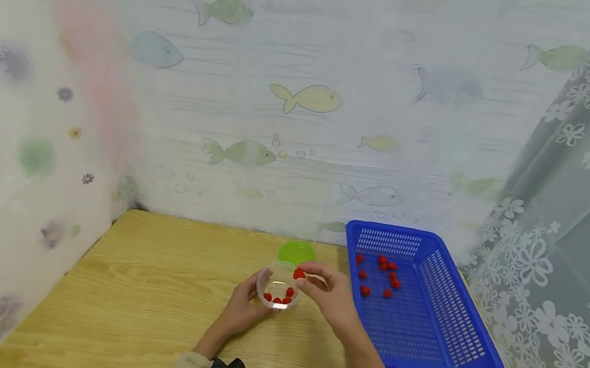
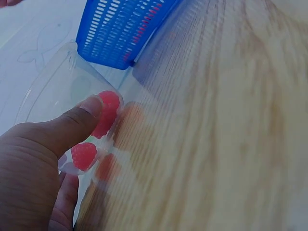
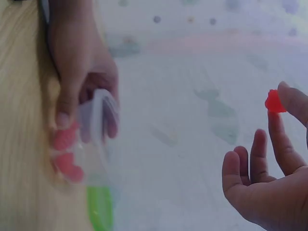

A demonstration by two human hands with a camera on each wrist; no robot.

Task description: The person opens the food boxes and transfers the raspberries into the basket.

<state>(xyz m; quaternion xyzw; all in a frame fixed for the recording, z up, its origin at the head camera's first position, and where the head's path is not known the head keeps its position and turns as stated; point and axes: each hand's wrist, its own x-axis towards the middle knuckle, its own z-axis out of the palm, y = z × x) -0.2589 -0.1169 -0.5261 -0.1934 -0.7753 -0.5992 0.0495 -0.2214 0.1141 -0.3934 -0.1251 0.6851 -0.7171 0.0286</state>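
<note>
My left hand (image 1: pixel 244 307) grips a clear plastic cup (image 1: pixel 281 269) by its side, thumb on the near wall, the cup tilted with its mouth toward me. Several red raspberries (image 2: pixel 84 155) lie inside it, some showing through the wall by my thumb in the left wrist view. Between thumb and index finger, my right hand (image 1: pixel 333 301) pinches one raspberry (image 3: pixel 275 101) beside the cup's rim. The other right fingers are bent and hold nothing.
At the right stands a blue plastic basket (image 1: pixel 421 320) with several raspberries (image 1: pixel 392 277) toward its back left. A round green lid (image 1: pixel 297 251) lies behind the cup on the wooden table (image 1: pixel 152 289). Patterned curtains (image 1: pixel 293 196) hang around the table.
</note>
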